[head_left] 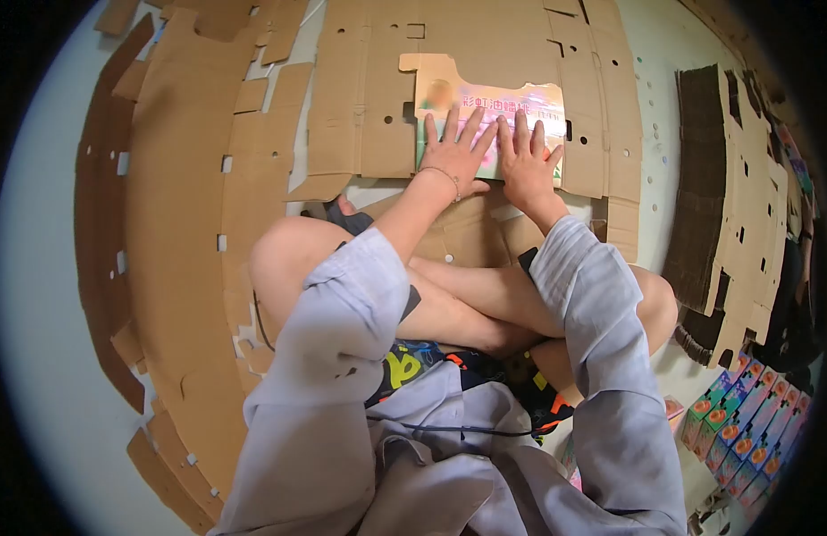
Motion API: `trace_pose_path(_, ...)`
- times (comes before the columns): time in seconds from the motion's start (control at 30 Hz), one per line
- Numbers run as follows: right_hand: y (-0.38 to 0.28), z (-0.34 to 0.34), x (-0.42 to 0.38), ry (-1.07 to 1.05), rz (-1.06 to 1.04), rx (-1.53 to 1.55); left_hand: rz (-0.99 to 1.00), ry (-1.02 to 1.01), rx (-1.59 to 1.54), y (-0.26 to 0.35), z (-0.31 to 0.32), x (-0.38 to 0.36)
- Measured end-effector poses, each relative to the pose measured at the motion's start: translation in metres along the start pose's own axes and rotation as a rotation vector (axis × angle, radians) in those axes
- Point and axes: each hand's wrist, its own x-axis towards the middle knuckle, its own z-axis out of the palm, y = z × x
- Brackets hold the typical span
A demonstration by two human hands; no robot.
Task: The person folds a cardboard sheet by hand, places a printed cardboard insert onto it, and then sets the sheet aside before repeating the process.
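Left hand [455, 159] and right hand [528, 171] lie flat, fingers spread, grasping nothing, on a printed carton [495, 100] at one o'clock. Colourful boxes [748, 427], apparently in rows, occupy four o'clock.

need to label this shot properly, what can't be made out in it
Head view: some print low on the colourful panel, hidden by the left hand and right hand.
Head view: the round patch at the panel's upper left, blurred.
Head view: small lettering on the printed boxes at lower right, too small.
Head view: the black item above them, lost in the dark lens edge.
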Motion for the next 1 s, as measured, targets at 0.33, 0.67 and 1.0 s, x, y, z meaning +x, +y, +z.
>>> trace_pose_path(0.33,0.0,0.009,0.003,0.066,0.002,-0.036,-0.008,0.086,0.057,0.0,0.015,0.008)
trace_pose_path(0.67,-0.005,0.012,0.004,0.067,0.015,-0.05,0.026,0.24,0.029,0.002,0.034,0.009)
trace_pose_path(1.0,-0.012,0.007,0.004,0.072,0.096,-0.028,0.002,0.208,0.102,0.006,0.029,0.009)
